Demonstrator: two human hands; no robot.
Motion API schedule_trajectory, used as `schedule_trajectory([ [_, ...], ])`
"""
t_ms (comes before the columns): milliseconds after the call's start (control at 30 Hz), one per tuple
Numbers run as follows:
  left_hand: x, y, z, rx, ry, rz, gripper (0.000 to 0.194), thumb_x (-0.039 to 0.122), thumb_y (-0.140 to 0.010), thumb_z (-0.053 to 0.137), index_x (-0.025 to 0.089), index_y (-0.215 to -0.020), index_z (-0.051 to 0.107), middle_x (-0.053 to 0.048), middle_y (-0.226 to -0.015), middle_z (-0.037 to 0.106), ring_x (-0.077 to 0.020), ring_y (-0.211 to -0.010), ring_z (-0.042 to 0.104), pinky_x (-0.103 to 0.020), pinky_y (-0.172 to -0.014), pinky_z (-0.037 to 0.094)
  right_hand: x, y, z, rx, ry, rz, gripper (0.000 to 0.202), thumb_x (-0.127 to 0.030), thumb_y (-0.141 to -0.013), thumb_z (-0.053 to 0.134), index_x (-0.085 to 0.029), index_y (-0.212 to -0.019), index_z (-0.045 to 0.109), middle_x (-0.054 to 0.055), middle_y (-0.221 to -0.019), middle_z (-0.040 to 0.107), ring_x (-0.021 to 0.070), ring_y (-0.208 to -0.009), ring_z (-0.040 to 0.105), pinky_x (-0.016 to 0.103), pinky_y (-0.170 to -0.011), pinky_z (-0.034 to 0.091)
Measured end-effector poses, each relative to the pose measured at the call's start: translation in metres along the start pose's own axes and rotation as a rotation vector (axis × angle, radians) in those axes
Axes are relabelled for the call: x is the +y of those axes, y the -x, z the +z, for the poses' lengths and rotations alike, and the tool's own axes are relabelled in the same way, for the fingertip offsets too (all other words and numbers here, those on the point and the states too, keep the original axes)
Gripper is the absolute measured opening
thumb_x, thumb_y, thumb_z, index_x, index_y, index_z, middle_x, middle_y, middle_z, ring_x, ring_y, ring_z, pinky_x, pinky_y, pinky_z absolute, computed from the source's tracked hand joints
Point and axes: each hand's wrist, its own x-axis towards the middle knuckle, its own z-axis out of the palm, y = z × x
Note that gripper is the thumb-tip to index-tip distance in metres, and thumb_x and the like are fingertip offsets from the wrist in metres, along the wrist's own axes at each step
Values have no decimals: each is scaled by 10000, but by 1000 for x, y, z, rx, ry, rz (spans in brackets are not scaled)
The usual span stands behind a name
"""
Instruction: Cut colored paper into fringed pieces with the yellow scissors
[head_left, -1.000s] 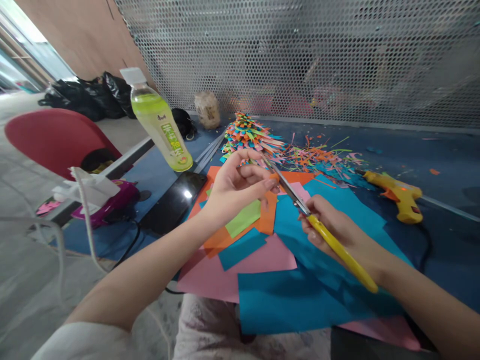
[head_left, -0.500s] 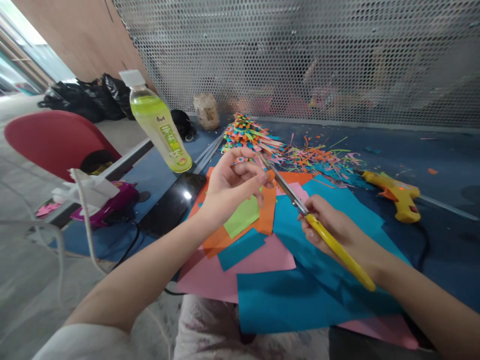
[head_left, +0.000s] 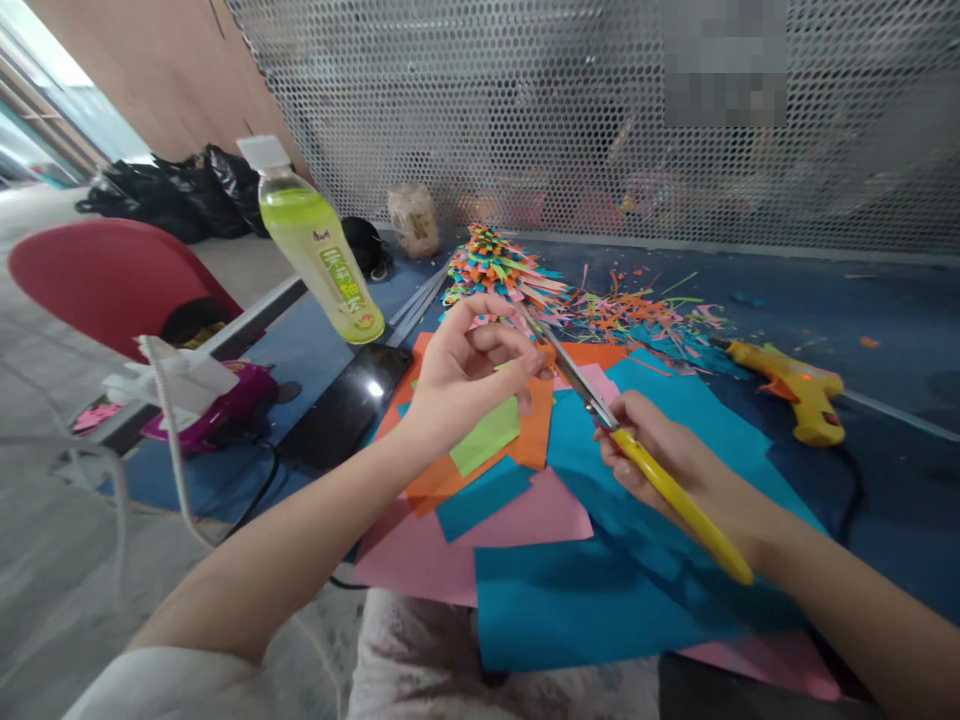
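My left hand (head_left: 469, 375) is raised over the paper, thumb and fingertips pinched on a small orange paper piece (head_left: 550, 356) that is mostly hidden. In my right hand (head_left: 660, 455) is a pair of scissors (head_left: 675, 505) with yellow handles. Their blades point up and left, the tips beside my left fingers and close to the orange piece. Under both hands lie blue paper sheets (head_left: 555, 605), pink paper (head_left: 517, 520), orange paper (head_left: 534, 425) and a green piece (head_left: 487, 435). Behind my left hand stands a cone of many-coloured paper strips (head_left: 491, 262).
Paper shreds (head_left: 637, 315) are scattered right of the cone. A yellow glue gun (head_left: 806, 390) lies at the right. To the left are a black phone (head_left: 345, 400), a drink bottle (head_left: 322, 255) and a purple device (head_left: 240, 400). Perforated metal (head_left: 525, 120) closes off the back.
Less of the orange piece shows at my left fingertips than before. Both hands and the scissors have hardly moved.
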Motion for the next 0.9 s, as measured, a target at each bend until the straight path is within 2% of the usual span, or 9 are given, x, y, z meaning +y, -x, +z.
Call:
schedule_trajectory([
  [200,1,0,0,5,-3,1,371,181,-757,738,206,-984,446,50,-699,668,-127,-648,689,-173,-412,540,-1,-2,-1,4,24,2,322,-560,-897,461,-266,-910,330,-51,-776,429,135,-649,415,284,-580,380],
  [533,3,-2,0,56,-9,-8,371,231,-739,756,198,-970,468,52,-682,643,-144,-648,696,-188,-406,529,-3,1,-1,22,64,6,305,-536,-896,464,-263,-893,328,-54,-749,422,135,-634,402,288,-570,368],
  [767,0,-1,2,20,-4,-63,391,209,-740,765,197,-993,467,45,-698,669,-123,-647,691,-164,-428,531,-4,-1,-2,16,81,16,318,-541,-896,470,-258,-883,326,-74,-696,388,123,-587,380,274,-529,348],
  [900,-1,0,1,-7,11,-47,402,186,-746,759,201,-1001,448,47,-708,676,-128,-654,695,-167,-420,539,1,0,-2,-11,35,-11,302,-530,-911,479,-266,-916,331,-66,-749,416,123,-621,411,267,-541,382],
])
